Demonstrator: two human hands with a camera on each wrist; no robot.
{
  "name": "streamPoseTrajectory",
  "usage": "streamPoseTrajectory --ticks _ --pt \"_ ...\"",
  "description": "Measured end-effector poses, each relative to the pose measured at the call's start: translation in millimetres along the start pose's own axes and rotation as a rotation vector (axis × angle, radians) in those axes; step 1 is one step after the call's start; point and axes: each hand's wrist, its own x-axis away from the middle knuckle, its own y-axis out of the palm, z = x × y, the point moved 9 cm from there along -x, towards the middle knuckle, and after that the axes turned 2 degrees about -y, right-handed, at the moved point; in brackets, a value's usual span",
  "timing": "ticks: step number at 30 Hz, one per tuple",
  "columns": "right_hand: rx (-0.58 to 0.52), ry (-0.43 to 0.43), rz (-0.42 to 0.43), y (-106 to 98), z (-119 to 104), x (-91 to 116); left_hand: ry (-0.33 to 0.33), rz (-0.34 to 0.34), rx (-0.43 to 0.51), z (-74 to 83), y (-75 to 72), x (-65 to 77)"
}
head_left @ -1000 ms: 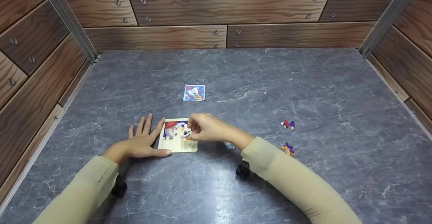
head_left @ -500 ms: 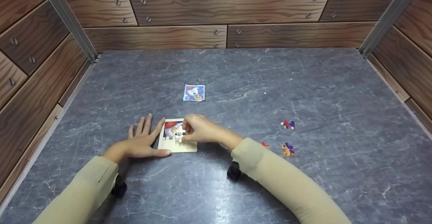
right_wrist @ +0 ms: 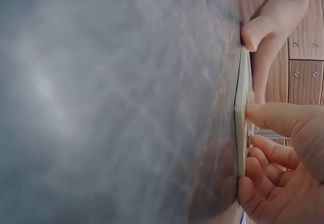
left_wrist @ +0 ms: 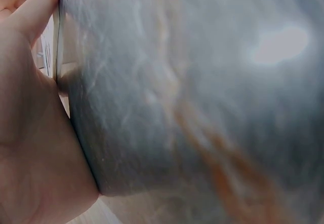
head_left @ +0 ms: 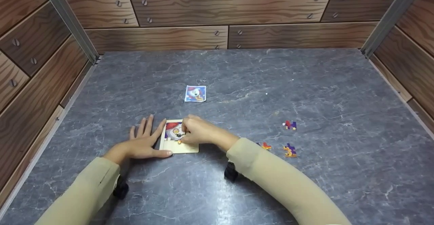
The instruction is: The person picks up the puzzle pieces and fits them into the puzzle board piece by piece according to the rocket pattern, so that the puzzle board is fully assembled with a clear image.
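A small cream puzzle board lies flat on the grey marbled table, its upper part filled with picture pieces of a white figure in a red hat. My left hand rests along the board's left side with fingers spread, thumb at the near-left corner and index finger at the far-left one. Over the board's right part, my right hand bends its fingers and pinches a jigsaw piece, mostly hidden by the fingers, down at the board. In the right wrist view the thumb and curled fingers sit right at the board's surface.
Loose jigsaw pieces lie to the right: a red and purple one, a yellow and purple one and an orange one partly behind the right sleeve. A square picture card lies beyond the board. Wood-patterned walls enclose the table.
My right hand has shifted left over the board with the jigsaw piece, now lower against the fitted pieces. The orange piece has come out from behind the right sleeve. My left hand stays put.
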Motion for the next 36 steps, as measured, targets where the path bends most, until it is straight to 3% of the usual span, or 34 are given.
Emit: streamPoseTrajectory --ticks 8,20,30,36 --pt "-0.001 0.05 -0.03 3 0 -1 0.001 0.001 0.0 -0.6 -0.1 1.0" --pt "-0.017 -0.035 -0.029 1 -4 -1 0.008 0.007 -0.003 -1.2 0.5 -0.6" --pt "0.086 -0.13 -0.056 3 -11 4 0.002 0.003 0.005 -0.7 0.6 0.2" --pt "-0.046 -0.196 -0.016 -3 -12 11 0.006 0.019 -0.012 0.0 -1.1 0.3"
